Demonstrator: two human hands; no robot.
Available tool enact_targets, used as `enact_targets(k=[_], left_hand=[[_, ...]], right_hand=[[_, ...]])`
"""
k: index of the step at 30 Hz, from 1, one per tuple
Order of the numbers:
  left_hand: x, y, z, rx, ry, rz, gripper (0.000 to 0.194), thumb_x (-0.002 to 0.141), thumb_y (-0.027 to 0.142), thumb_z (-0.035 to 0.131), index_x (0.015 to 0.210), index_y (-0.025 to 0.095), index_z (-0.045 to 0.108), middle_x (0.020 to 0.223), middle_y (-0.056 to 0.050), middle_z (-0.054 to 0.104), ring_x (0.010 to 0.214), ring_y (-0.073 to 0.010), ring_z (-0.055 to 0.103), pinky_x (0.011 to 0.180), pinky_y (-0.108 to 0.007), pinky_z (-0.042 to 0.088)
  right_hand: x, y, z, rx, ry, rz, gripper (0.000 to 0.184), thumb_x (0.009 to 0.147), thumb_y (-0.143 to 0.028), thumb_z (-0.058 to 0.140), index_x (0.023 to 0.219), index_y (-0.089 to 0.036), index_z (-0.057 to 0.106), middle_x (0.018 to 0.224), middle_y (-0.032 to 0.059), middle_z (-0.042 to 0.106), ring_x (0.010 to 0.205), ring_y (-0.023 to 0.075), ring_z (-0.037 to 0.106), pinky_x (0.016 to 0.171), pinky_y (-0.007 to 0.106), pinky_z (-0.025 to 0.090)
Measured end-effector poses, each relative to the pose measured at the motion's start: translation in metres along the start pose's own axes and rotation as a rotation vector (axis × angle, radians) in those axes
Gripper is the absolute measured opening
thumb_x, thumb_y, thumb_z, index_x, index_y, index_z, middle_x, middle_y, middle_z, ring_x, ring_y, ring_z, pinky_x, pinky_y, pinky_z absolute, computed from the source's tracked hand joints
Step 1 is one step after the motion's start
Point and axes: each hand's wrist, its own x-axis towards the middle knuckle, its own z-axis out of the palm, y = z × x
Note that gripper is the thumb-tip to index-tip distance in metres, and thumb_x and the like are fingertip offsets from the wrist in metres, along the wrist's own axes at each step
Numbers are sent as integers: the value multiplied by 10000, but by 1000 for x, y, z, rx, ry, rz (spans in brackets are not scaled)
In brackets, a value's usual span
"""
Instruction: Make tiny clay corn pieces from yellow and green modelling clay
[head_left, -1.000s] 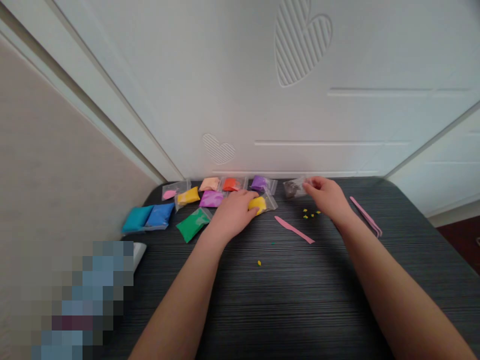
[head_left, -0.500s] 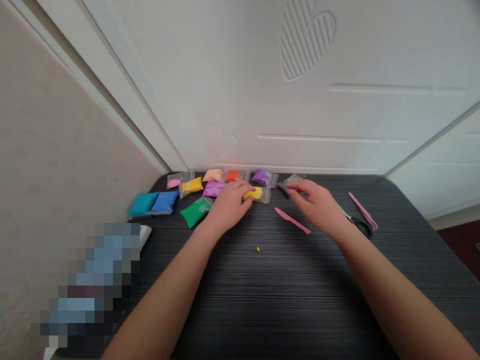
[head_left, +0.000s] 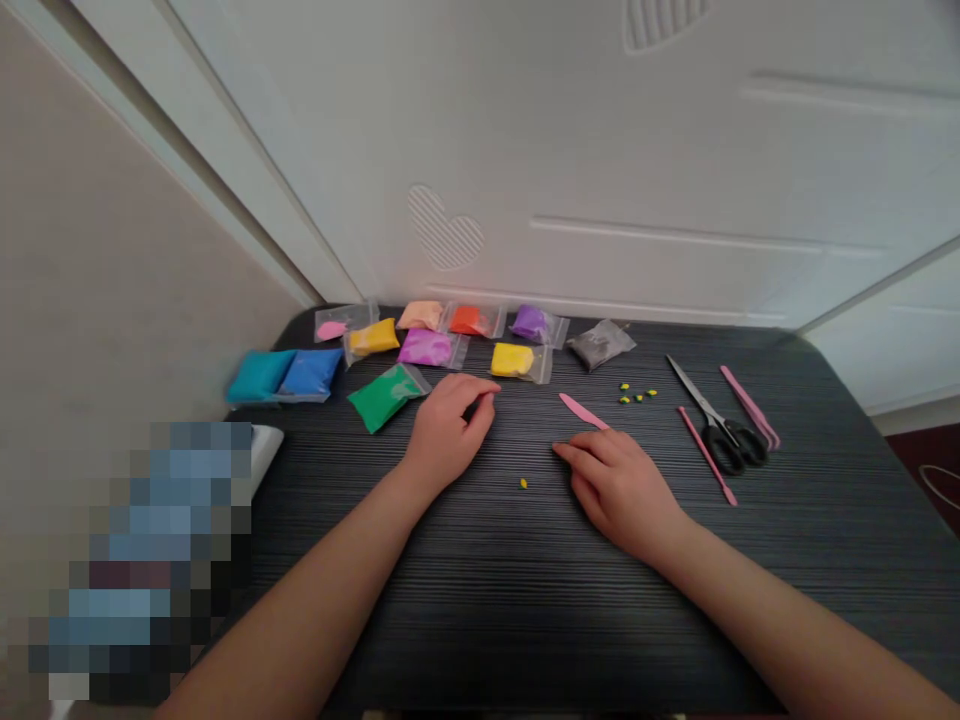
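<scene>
My left hand point(head_left: 454, 425) is above the tabletop in front of the yellow clay bag point(head_left: 512, 360), apart from it. Its thumb and index finger are loosely curled with a gap between, and nothing shows in them. My right hand point(head_left: 626, 490) rests low over the table, index finger stretched to the left. The fingertip touches the tabletop, where a tiny green bit is now hidden. Just beyond this hand lies a pink modelling knife point(head_left: 581, 410), its near end partly covered. Between and below the hands sits a small yellow-and-green clay piece point(head_left: 523, 484).
Several bagged clays line the back, including green point(head_left: 386, 397), purple point(head_left: 531, 323) and grey point(head_left: 601, 345). Small yellow-green pieces point(head_left: 638, 397) lie at right, near scissors point(head_left: 712, 420), a thin pink tool point(head_left: 706, 455) and pink tweezers point(head_left: 750, 405). A blurred object point(head_left: 150, 560) stands at left.
My left hand has let go of the yellow clay bag and drawn back toward me. My right hand has left the grey bag and moved down and left. The view has tilted down.
</scene>
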Motion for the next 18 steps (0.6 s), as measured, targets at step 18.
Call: enact_targets(k=[18], left_hand=[[-22, 34, -39, -202, -257, -113, 152, 783, 272, 497, 877, 231, 609, 869, -25, 630, 850, -178, 564, 767, -329, 462]], right_hand=[[4, 1, 2, 12, -17, -5, 251, 833, -238, 412, 1051, -204, 532, 1002, 47, 570, 906, 201, 474, 786, 370, 352]])
